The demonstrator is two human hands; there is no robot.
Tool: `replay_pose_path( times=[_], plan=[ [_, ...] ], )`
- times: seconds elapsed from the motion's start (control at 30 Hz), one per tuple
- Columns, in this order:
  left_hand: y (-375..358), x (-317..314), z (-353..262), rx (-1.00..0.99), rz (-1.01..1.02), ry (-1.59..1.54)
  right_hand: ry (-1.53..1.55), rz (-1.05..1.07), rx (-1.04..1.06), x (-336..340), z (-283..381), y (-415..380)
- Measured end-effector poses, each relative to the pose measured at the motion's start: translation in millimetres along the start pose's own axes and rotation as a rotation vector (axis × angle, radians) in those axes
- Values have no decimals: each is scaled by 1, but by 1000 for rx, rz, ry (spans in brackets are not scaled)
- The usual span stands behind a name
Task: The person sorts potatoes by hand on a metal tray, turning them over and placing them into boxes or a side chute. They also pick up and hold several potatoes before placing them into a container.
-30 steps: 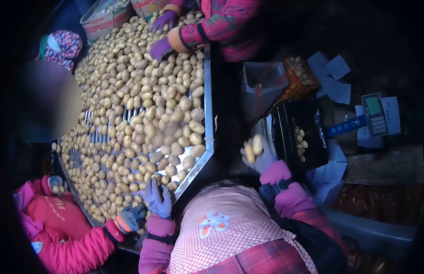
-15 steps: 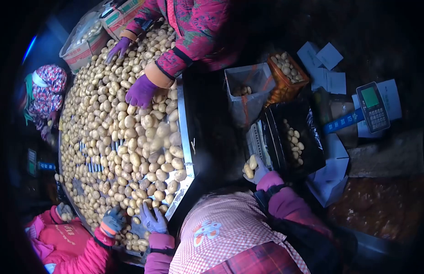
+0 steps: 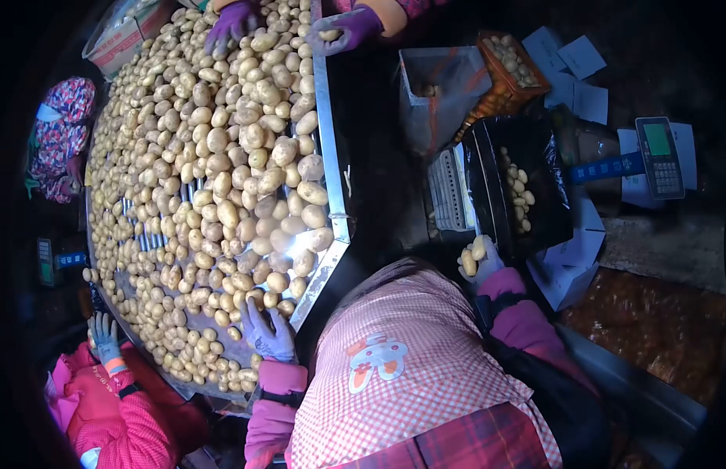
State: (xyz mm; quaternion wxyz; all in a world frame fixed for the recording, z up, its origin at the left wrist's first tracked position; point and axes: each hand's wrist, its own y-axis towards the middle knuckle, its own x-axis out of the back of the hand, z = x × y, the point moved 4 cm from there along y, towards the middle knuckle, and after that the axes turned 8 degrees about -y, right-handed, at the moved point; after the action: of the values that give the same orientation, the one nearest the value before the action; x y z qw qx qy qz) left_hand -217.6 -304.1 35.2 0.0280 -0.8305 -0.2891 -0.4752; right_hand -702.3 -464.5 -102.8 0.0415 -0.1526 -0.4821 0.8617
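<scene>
My left hand (image 3: pixel 268 334), in a pale purple glove, lies on the near corner of the sorting table with its fingers spread. Potatoes (image 3: pixel 222 301) surround its fingertips, and it grasps none that I can see. Out to the right, my right hand (image 3: pixel 486 266) is closed around a couple of potatoes (image 3: pixel 472 256). It is just below a black-lined box (image 3: pixel 535 227) with several potatoes (image 3: pixel 519 187) inside.
A co-worker's purple gloves (image 3: pixel 361 30) are at the table's far side. Another co-worker's blue-grey glove (image 3: pixel 105 340) is at lower left. A lined bin (image 3: pixel 433 117), an orange crate (image 3: pixel 539 86) and a scale display (image 3: pixel 660 156) stand to the right. The table has a metal rim (image 3: pixel 329 156).
My right hand has moved right and up with its potatoes. My left hand has shifted slightly down. The far co-worker's hand has drawn back to the rim with a potato; the lower-left co-worker's hand has moved left.
</scene>
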Motion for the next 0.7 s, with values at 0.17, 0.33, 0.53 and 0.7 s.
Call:
replay_pose_path(
  times=[0.17, 0.33, 0.53, 0.7],
  plan=[
    [-2, 0, 2, 15, 15, -15, 13, 87, 51, -14, 5, 15],
    [5, 5, -20, -47, -15, 55, 80, 0, 59, -36, 65, 34],
    [81, -31, -120, -175, 62, 77, 319, 187, 242, -60, 197, 99],
    [127, -97, -170, -228, 287, 2, 445, 256, 410, -43, 329, 149]
  ],
)
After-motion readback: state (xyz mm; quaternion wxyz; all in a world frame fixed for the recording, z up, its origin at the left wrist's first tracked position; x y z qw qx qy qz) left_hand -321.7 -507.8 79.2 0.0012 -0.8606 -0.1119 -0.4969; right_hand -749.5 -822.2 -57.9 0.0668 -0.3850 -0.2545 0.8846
